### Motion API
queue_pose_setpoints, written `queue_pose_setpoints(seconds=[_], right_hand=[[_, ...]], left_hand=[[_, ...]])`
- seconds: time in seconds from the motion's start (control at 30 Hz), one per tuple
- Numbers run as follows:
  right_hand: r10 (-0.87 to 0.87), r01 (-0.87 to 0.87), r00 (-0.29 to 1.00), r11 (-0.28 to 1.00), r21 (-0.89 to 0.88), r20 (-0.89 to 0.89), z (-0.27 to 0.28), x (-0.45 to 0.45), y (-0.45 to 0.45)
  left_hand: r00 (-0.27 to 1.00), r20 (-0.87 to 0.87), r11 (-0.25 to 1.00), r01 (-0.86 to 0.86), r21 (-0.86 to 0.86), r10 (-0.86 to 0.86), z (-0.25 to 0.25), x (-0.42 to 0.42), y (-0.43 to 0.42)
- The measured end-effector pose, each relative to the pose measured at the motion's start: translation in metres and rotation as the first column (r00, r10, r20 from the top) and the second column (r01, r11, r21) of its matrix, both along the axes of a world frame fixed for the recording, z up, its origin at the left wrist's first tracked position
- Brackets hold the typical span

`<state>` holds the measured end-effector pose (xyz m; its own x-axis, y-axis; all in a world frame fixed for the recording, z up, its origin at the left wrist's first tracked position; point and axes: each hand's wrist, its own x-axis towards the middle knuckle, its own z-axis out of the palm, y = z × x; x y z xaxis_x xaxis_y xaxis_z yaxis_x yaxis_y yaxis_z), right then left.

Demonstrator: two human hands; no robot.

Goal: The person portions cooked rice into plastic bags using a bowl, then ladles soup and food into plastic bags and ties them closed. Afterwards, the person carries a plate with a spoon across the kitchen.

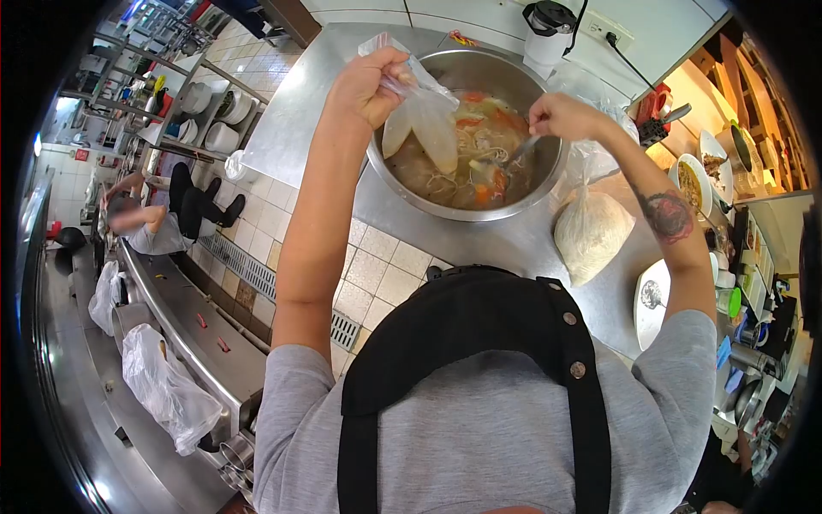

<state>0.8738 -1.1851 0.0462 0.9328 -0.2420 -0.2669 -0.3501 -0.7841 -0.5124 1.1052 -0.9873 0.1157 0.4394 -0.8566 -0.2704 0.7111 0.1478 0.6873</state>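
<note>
Two bare hands are at work over a wide steel bowl (552, 164) of soup (438, 190), which stands on a metal table (287, 94). We see our left hand (374, 86) closed, fingers bunched around the gathered top of a clear plastic bag (432, 128); its two lower corners, filled with something pale, hang over the left part of the bowl, and we cannot tell whether they touch the broth. Our right hand (561, 117) is curled closed around the handle of a ladle (524, 151), whose lower end sits in the soup among orange pieces and pale strands. Just beside the bowl, below our right forearm, we have a tied bag (592, 233) with pale contents, and near it a white dish (652, 304). Behind the bowl stands a white jug (548, 43) with a dark lid. Well apart, on our left, another person (158, 230) is beside a long counter (193, 317).
</note>
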Motion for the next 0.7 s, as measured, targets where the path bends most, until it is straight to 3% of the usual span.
queue_pose_setpoints(seconds=[0.3, 0.5, 0.6, 0.7], right_hand=[[-0.103, 0.128, 0.99, 0.947, -0.294, 0.099, 0.067, 0.007, -0.016], [-0.134, 0.157, 0.987, 0.927, -0.342, 0.089, 0.056, 0.007, -0.02], [-0.017, 0.045, 0.997, 0.929, -0.369, 0.077, 0.035, 0.006, -0.023], [-0.043, 0.101, 0.992, 0.83, -0.548, 0.117, 0.016, 0.003, 0.006]], left_hand=[[1.0, 0.004, 0.999, 0.027, 0.032, -0.027, -0.001, -0.008, -0.005], [1.0, -0.007, 0.999, 0.023, 0.038, -0.023, 0.0, -0.011, -0.004], [1.0, -0.024, 0.999, 0.014, 0.036, -0.013, 0.002, -0.013, -0.005], [1.0, -0.005, 0.999, 0.015, 0.034, -0.015, 0.003, -0.013, -0.006]])
